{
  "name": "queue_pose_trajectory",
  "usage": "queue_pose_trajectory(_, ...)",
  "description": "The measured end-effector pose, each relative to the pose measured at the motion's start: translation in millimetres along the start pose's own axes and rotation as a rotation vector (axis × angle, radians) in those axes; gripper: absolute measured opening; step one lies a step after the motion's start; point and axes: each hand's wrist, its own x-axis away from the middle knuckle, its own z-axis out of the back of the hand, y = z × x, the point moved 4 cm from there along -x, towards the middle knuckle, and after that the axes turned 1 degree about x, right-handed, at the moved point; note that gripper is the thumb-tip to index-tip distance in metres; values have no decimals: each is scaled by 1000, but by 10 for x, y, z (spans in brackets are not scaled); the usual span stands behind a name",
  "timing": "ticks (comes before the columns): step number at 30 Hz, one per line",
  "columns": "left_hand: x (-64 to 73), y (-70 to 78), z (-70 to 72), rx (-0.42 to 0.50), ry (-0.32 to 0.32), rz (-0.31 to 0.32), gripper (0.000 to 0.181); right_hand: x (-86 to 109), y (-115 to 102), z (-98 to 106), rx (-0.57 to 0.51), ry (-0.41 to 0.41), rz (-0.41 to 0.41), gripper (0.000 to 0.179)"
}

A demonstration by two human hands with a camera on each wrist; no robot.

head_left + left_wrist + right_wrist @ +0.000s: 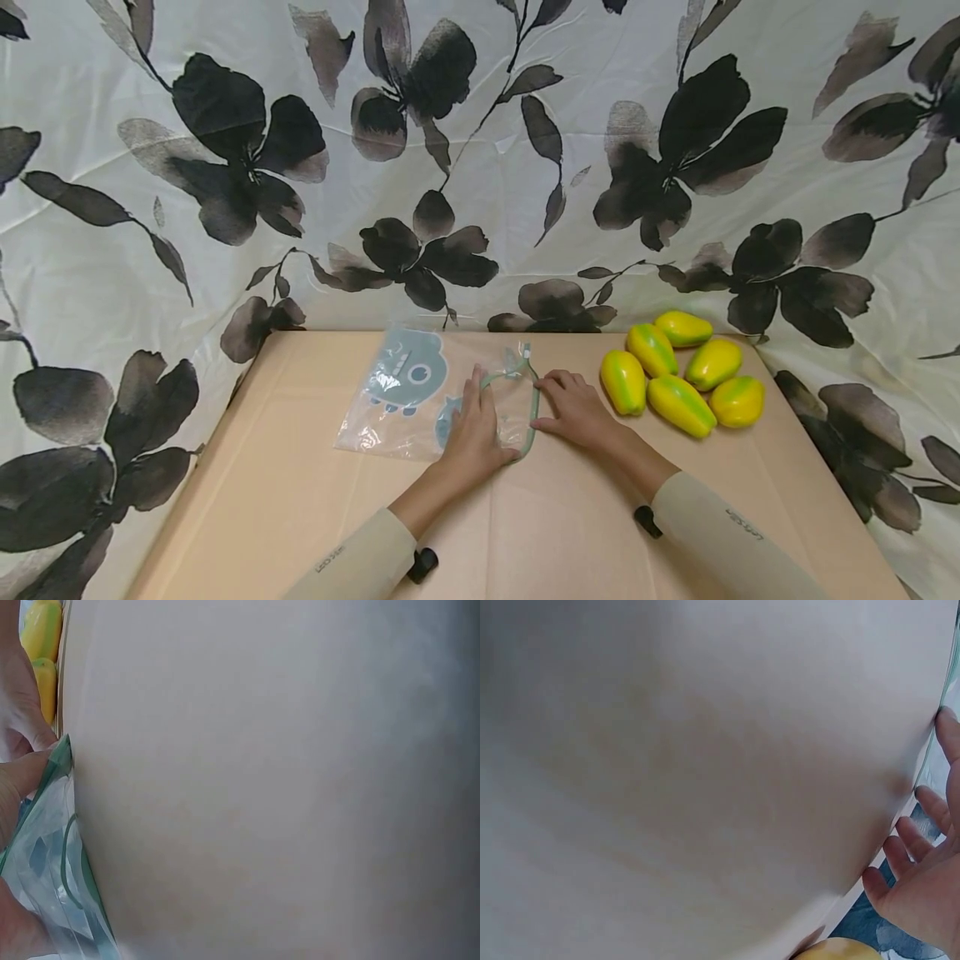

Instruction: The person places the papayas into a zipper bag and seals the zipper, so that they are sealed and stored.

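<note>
Along the green rim (535, 408) of the bag (431, 392), the left hand (472, 429) is resting, thumb and fingers wide apart; the right hand (576, 412) is touching it, pinch unclear. Bag is lying on the table (285, 475), six fruits (680, 404) sitting right.

Small dark lettering (330, 559) along the left sleeve (363, 554), similar lettering along the right sleeve (712, 542), both too small and blurred to read, no other legible text
</note>
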Motion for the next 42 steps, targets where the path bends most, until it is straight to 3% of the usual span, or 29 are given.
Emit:
queue_pose_trajectory(10, 18, -17, -4, -12, 22, 18, 134, -3, -15, -25, -2, -9, -7, 71)
queue_pose_trajectory(17, 4, -5, -9, 0, -10, 22, 131, 24, -4, -26, -28, -27, -19, 71)
queue_pose_trajectory(31, -1, 14, -1, -27, -8, 0, 134, 71, -7, 34, -104, -14, 35, 71)
queue_pose_trajectory(36, -5, 16, 4, -28, -7, -7, 137, 122, 17, 134, -139, 7, 55, 74)
queue_pose_trajectory(42, -11, 22, 1, -19, 3, -11, 137, 275, 97, 308, -191, 89, 9, 78)
